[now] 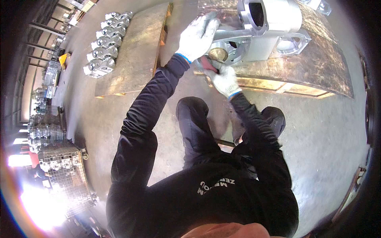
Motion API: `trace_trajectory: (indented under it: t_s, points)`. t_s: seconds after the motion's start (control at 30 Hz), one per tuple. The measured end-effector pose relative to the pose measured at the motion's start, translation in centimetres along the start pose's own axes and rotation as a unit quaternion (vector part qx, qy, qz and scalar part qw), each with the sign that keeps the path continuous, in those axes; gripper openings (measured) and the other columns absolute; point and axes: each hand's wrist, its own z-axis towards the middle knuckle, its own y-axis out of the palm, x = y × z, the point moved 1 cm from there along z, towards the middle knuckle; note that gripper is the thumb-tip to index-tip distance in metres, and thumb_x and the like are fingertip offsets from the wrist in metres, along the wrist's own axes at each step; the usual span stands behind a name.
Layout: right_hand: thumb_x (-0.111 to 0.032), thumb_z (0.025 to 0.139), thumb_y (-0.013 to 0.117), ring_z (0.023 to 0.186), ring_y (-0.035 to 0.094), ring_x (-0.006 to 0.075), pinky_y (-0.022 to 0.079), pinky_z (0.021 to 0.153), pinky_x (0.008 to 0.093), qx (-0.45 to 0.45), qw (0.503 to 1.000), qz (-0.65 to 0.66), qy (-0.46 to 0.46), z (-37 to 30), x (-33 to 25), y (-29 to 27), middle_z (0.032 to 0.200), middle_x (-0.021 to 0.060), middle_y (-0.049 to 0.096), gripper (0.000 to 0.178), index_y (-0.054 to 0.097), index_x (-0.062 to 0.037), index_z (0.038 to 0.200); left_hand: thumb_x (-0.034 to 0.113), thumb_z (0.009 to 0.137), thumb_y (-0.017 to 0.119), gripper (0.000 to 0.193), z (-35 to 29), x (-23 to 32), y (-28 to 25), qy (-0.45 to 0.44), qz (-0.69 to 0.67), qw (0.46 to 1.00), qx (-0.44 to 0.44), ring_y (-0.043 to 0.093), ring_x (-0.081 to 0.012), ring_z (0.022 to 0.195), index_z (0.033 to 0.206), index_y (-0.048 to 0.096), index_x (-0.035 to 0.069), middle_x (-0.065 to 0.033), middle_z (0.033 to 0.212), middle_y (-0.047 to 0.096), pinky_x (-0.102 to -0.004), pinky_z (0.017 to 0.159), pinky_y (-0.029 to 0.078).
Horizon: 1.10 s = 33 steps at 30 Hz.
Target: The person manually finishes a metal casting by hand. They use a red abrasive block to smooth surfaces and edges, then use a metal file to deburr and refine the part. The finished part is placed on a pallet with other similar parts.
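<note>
A large silver metal casting (274,18) with round openings lies on a wooden pallet (309,65) in front of me. My left hand (198,37), in a white knit glove, grips the casting's left end, its fingers close together. Lower down, my right hand (224,79), gloved the same way, is closed round a red-bodied hand sander (207,64). Its round tan disc (218,54) is beside the casting's lower ring; I cannot tell whether they touch. The glove covers part of the tool.
A second wooden pallet (137,51) lies to the left, with several silver castings (105,47) in a row along its far side. Wire mesh cages (65,170) stand at the left. Another metal part (323,7) is at the upper right. Grey concrete floor (321,131) surrounds my legs.
</note>
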Motion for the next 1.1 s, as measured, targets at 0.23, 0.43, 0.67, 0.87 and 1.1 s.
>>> trace_trajectory:
  t_s: [0.23, 0.43, 0.67, 0.87, 1.1]
  points:
    - [-0.037, 0.088, 0.071, 0.097, 0.073, 0.0395, 0.059, 0.086, 0.0448, 0.018, 0.991, -0.133, 0.024, -0.2, -1.3, 0.8, 0.1, 0.0209, 0.076, 0.039, 0.076, -0.0082, 0.114, 0.036, 0.108, 0.054, 0.041, 0.4, 0.1, -0.2, 0.009, -0.049, 0.995, 0.086, 0.065, -0.0365, 0.126, 0.139, 0.063, 0.01, -0.0181, 0.13, 0.07, -0.0434, 0.107, 0.051]
    - [-0.019, 0.094, 0.077, 0.107, 0.068, 0.0172, 0.054, 0.092, 0.0306, 0.04, 0.895, 0.415, 0.157, 0.2, 1.8, -1.2, 0.127, 0.0113, 0.072, 0.051, 0.065, -0.0002, 0.14, 0.029, 0.107, 0.06, 0.046, -3.2, 3.1, -0.6, 0.012, -0.142, 0.934, 0.326, 0.062, -0.0344, 0.128, 0.144, 0.055, 0.004, -0.0219, 0.142, 0.061, -0.0439, 0.11, 0.049]
    - [-0.025, 0.101, 0.074, 0.104, 0.068, 0.0169, 0.056, 0.092, 0.0326, -0.015, 0.773, 0.596, 0.216, -4.0, 7.4, -4.0, 0.125, 0.0075, 0.071, 0.052, 0.059, -0.0028, 0.145, 0.027, 0.103, 0.071, 0.056, -15.4, 7.6, 8.7, -0.398, -0.573, 0.7, 0.153, 0.058, -0.0176, 0.129, 0.148, 0.052, 0.0, -0.0116, 0.141, 0.062, -0.0345, 0.11, 0.046]
    - [-0.033, 0.1, 0.076, 0.124, 0.062, 0.0204, 0.051, 0.103, 0.0319, 0.241, 0.938, 0.234, 0.084, -4.9, 2.8, -7.9, 0.137, 0.0124, 0.065, 0.063, 0.056, -0.0016, 0.15, 0.012, 0.096, 0.076, 0.045, -15.5, 6.5, 9.5, -0.409, -0.669, 0.614, 0.09, 0.069, -0.0158, 0.095, 0.137, 0.06, 0.004, -0.0059, 0.113, 0.071, -0.0316, 0.087, 0.057]
    - [-0.044, 0.108, 0.057, 0.124, 0.061, 0.0234, 0.047, 0.107, 0.035, 0.309, 0.929, 0.19, -0.069, 5.7, -7.0, -21.8, 0.14, 0.0206, 0.063, 0.063, 0.055, 0.0055, 0.147, 0.004, 0.096, 0.073, 0.028, -13.6, 5.3, 6.3, -0.395, -0.708, 0.554, 0.189, 0.069, -0.0142, 0.079, 0.123, 0.063, 0.005, -0.0045, 0.099, 0.072, -0.0305, 0.07, 0.058]
